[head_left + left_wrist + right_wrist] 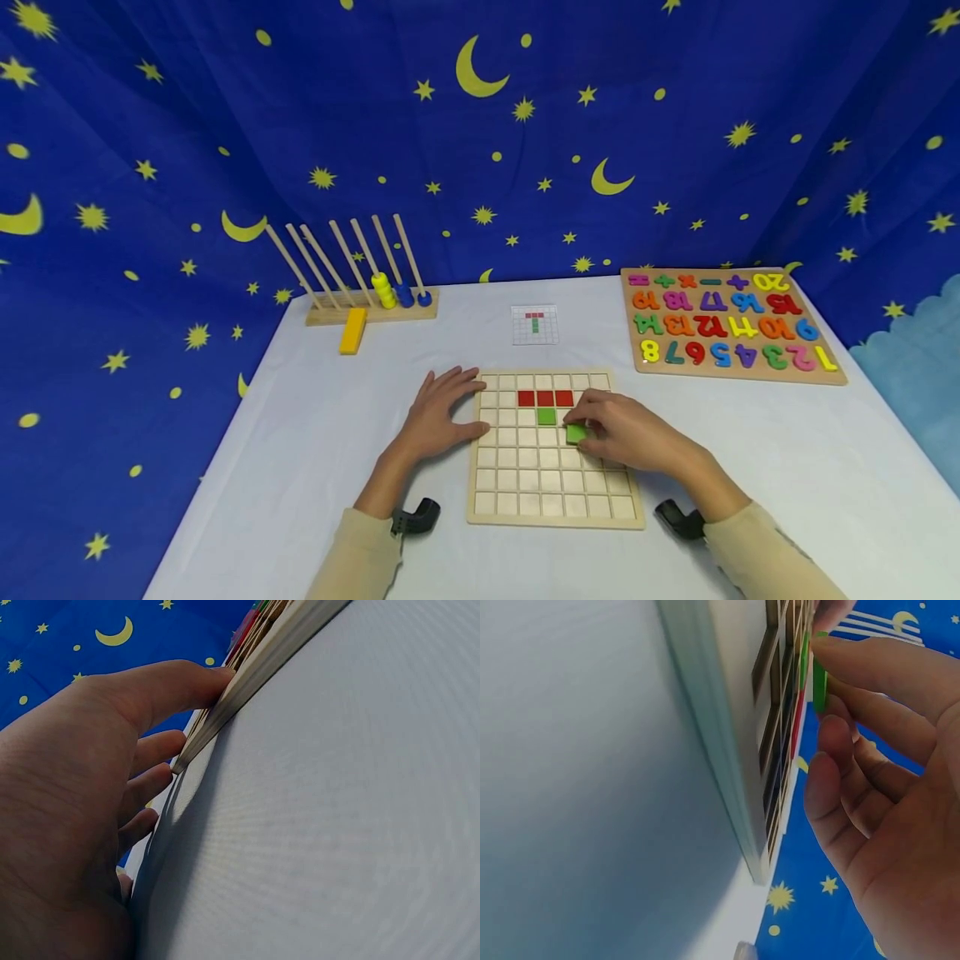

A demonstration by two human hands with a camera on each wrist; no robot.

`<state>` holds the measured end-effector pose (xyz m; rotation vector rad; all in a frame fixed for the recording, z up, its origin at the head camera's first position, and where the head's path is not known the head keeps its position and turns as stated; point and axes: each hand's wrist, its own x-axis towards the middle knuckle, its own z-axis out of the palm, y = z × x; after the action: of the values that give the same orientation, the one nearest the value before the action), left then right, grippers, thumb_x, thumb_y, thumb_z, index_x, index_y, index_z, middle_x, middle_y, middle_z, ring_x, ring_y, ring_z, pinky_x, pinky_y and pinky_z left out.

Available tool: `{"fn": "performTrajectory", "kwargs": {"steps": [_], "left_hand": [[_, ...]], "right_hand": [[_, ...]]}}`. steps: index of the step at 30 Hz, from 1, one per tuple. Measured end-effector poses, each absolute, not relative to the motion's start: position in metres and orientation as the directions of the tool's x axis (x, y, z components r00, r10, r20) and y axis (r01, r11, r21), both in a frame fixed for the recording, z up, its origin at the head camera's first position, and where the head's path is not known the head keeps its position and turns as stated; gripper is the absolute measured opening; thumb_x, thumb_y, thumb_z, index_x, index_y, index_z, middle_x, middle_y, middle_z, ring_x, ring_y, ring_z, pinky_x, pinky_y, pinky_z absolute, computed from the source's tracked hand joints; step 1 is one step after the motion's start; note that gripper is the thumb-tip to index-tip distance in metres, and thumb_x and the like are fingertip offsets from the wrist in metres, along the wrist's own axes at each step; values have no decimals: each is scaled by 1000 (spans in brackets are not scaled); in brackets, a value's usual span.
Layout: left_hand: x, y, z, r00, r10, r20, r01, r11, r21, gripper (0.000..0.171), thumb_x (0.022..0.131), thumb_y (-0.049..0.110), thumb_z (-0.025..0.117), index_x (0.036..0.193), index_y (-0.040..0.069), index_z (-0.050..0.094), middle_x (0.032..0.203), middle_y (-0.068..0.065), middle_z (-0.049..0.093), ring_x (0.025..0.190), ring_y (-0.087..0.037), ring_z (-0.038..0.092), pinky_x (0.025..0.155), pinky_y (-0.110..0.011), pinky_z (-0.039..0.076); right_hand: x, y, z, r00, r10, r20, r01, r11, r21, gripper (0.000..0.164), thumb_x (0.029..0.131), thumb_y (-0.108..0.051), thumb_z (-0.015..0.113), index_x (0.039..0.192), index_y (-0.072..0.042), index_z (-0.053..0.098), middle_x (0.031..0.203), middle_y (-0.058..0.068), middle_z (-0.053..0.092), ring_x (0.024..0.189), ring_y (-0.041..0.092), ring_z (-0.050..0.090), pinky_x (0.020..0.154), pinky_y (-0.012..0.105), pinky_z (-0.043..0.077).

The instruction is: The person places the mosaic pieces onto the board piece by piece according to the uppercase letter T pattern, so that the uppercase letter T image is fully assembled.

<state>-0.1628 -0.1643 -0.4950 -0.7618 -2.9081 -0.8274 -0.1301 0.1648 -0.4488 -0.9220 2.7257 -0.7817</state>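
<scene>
A wooden grid board (558,523) lies on the table, with three red tiles (545,398) in a row and one green tile (546,417) under the middle one. My right hand (630,429) pinches another green tile (576,434) between thumb and fingers over the board's right half. In the right wrist view that green tile (820,682) shows edge-on, apart from the grid. At the board's left edge, my left hand (441,421) rests with fingers spread; in the left wrist view its thumb (202,684) touches the rim.
Behind the board lies a small pattern card (535,325) with a red and green T. A number puzzle board (738,327) is at back right. At back left stands a bead-peg rack (330,317), a yellow-orange block (352,332) before it. A starry curtain (480,150) hangs behind.
</scene>
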Motion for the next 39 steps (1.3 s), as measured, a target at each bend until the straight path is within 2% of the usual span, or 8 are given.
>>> {"fn": "performTrajectory", "kwargs": {"steps": [27, 39], "left_hand": [[-163, -163, -492, -877, 454, 160, 469, 732, 494, 66, 78, 54, 72, 134, 23, 57, 149, 6, 40, 141, -20, 25, 115, -49, 3], [-163, -163, -493, -876, 457, 157, 470, 731, 494, 65, 79, 54, 72, 135, 23, 57, 149, 7, 39, 141, -20, 24, 115, -49, 3]], "right_hand": [[-142, 138, -444, -766, -643, 23, -567, 657, -497, 27, 82, -25, 76, 108, -19, 72, 92, -12, 55, 75, 6, 51, 67, 24, 47], [-141, 130, -446, -750, -662, 7, -576, 648, -498, 25, 82, -22, 76, 106, -18, 73, 95, -11, 56, 74, 5, 51, 67, 25, 48]]}}
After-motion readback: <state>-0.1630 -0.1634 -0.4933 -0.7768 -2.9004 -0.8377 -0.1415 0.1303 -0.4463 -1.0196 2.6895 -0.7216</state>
